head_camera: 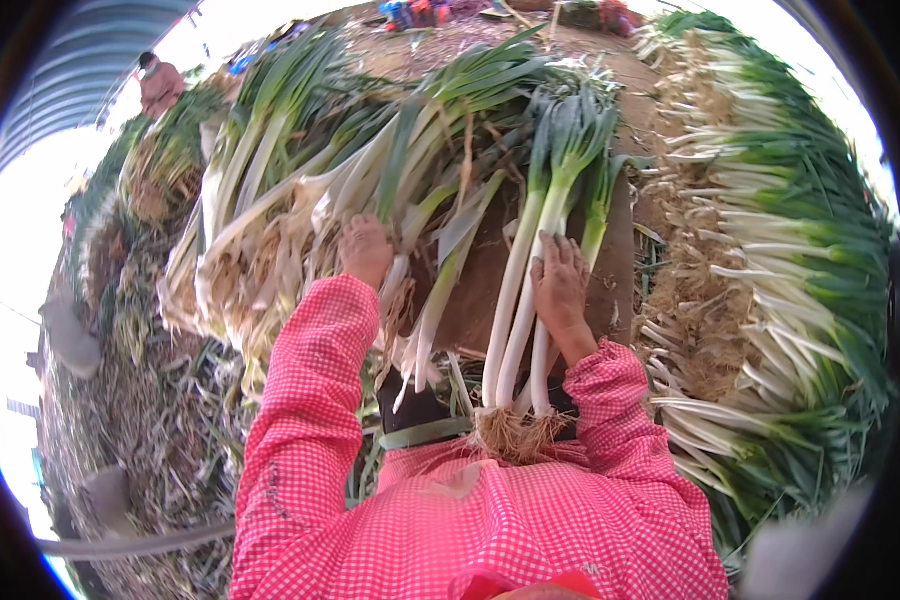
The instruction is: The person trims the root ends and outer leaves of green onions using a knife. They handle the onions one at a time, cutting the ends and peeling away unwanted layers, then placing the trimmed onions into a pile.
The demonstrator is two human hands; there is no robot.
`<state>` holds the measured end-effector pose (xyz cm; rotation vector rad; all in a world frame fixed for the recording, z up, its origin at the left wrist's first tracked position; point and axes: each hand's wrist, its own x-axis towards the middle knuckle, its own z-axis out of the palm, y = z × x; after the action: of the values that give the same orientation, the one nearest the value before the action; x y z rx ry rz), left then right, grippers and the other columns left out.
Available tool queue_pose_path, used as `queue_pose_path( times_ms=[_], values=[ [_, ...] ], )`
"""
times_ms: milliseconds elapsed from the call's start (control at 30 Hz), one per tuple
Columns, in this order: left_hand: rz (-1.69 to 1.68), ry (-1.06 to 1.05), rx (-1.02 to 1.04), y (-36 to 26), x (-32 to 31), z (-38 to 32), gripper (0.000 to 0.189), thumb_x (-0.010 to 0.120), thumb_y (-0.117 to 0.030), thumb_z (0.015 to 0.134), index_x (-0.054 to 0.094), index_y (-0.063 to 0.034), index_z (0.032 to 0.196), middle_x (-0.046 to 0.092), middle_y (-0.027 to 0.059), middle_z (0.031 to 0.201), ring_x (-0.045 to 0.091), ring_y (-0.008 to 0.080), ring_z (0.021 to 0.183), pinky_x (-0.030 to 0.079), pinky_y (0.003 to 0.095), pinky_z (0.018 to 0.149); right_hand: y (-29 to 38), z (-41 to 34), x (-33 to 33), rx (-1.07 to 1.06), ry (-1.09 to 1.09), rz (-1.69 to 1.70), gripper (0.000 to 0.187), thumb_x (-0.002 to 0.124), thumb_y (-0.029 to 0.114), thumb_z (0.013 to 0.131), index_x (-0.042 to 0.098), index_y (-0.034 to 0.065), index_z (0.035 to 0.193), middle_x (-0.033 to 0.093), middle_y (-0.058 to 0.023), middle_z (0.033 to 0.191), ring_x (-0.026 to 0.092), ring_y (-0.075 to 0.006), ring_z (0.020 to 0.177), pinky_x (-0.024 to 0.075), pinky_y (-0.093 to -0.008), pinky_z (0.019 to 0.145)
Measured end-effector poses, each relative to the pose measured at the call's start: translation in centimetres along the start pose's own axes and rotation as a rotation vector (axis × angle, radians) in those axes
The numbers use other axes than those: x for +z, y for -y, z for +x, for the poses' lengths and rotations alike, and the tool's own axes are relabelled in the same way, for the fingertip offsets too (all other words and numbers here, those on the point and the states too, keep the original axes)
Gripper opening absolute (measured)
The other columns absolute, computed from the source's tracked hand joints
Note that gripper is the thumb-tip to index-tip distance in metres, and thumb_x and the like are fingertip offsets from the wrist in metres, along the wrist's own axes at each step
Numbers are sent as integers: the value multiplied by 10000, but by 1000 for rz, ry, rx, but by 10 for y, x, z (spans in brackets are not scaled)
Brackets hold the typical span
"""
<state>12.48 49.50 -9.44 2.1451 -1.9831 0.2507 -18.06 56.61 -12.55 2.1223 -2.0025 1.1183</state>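
Long white-stemmed leeks or large green onions (523, 292) lie side by side before me, green leaves pointing away and rooty ends near my lap. My right hand (562, 281) rests on these stems, its fingers pointing away from me. My left hand (366, 247) touches the near right side of a big heap of untrimmed stalks (285, 202), which have dry, peeling outer leaves. Between my hands a loose stalk (450, 281) with drooping outer leaves lies on a brown board or sheet (607, 262). Whether my left fingers grip a stalk is not clear.
A long row of white-stemmed stalks (765, 247) lines the right side, roots inward. Stripped leaves (172, 420) litter the ground at left. Another bundle (161, 165) stands at the upper left, near a person (161, 86) in a pink top.
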Motion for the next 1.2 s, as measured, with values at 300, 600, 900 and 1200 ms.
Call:
queue_pose_path(
  times_ms=[300, 600, 900, 1200],
  values=[
    [-811, 534, 8, 37, -98, -21, 309, 671, -223, 812, 640, 16, 1005, 663, 108, 841, 639, 209, 750, 508, 341, 664, -1, 0, -7, 77, 61, 54, 460, 529, 235, 907, 491, 120, 1351, 498, -143, 1343, 440, -306, 1263, 268, -452, 1085],
    [-1672, 652, -535, 33, -123, -280, 301, 581, -122, 920, 569, 25, 1182, 666, 108, 996, 654, 169, 809, 543, 296, 732, 83, -7, -14, -28, 119, 339, 428, 606, 206, 809, 587, 37, 1202, 551, -202, 1265, 489, -359, 1200, 392, -438, 1011],
    [-1597, 418, -372, -6, -119, -351, 225, 565, -73, 930, 524, 4, 1137, 597, 28, 919, 564, 98, 803, 482, 235, 728, 136, -34, 57, 725, 745, 1037, 284, 631, 154, 844, 620, -106, 957, 652, -175, 809, 659, -287, 645, 512, -387, 500],
    [-1492, 303, -590, 23, -126, -434, 176, 602, -104, 927, 559, -45, 1087, 573, -20, 854, 531, 61, 730, 448, 208, 634, 136, 12, 77, 994, 366, 1377, 356, 466, 292, 983, 593, -39, 954, 610, -142, 783, 568, -232, 607, 478, -370, 559]
  ],
)
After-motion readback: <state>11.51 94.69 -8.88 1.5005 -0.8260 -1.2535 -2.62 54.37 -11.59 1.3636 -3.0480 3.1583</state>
